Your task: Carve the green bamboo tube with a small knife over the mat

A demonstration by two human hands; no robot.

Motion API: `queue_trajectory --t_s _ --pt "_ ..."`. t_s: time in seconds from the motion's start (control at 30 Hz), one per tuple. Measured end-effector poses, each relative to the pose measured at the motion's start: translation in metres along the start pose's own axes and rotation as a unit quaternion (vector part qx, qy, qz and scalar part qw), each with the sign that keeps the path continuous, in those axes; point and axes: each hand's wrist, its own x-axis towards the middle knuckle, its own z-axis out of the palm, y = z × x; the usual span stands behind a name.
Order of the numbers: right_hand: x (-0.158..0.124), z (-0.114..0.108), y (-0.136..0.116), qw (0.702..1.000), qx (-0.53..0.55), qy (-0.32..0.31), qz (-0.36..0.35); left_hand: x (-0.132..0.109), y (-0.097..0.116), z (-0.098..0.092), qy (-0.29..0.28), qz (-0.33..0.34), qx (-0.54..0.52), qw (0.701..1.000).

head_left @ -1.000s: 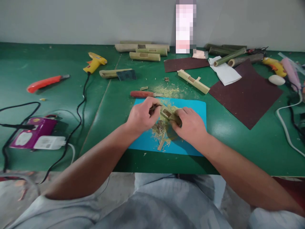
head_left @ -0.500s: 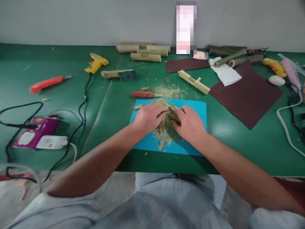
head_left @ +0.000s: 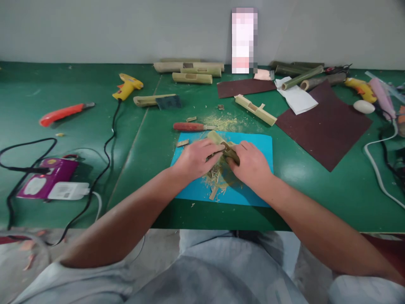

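Note:
A short bamboo tube point(head_left: 216, 137) with a cut-out opening lies slantwise between my hands, above a blue sheet point(head_left: 253, 194). My right hand point(head_left: 253, 164) is wrapped round its near right end. Fingers of my left hand point(head_left: 199, 157) are pinched together at the opening. Whatever sits in that pinch is too small and hidden to make out. Beneath the hands, bamboo shavings point(head_left: 216, 179) and a small bamboo chip point(head_left: 214, 193) are scattered on the sheet. Just beyond the sheet lies a red-handled chisel-like tool point(head_left: 190, 126) beside pale sawdust point(head_left: 226, 123).
Several cut bamboo tubes point(head_left: 192, 78) lie at the back. Dark sandpaper point(head_left: 169, 102) leans on another tube. To the left are a yellow glue gun point(head_left: 126, 87), a red utility knife point(head_left: 63, 115) and a purple power box point(head_left: 65, 169) with cables. Brown sheets point(head_left: 325, 126) lie right.
My left fingertips have shifted slightly along the tube's opening, and more of its far end shows. My right hand keeps its grip. The whole view has moved a little.

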Motion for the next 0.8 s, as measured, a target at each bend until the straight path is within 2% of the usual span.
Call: queue_trajectory --t_s 0.23,0.4,0.53,0.67,0.8 --pt "0.0002 -0.0011 -0.0012 1.0 -0.008 -0.002 0.005 -0.0019 0.0017 0.0035 0.013 0.001 0.063 0.998" --pt "0.0007 -0.0013 -0.0008 1.0 -0.01 -0.003 0.005 -0.0029 0.0031 0.0065 0.009 0.035 0.055 0.998" --pt "0.0012 -0.0013 -0.0013 1.0 -0.019 -0.004 0.007 -0.0035 0.003 0.008 0.01 0.029 0.101 0.994" --pt "0.0015 -0.0029 -0.0032 1.0 -0.028 -0.013 0.008 -0.0034 0.0042 0.0076 0.009 0.049 0.092 0.994" --pt "0.0016 -0.0035 -0.0033 1.0 -0.023 -0.011 0.012 -0.0023 0.0058 0.0062 0.004 0.056 0.163 0.985"
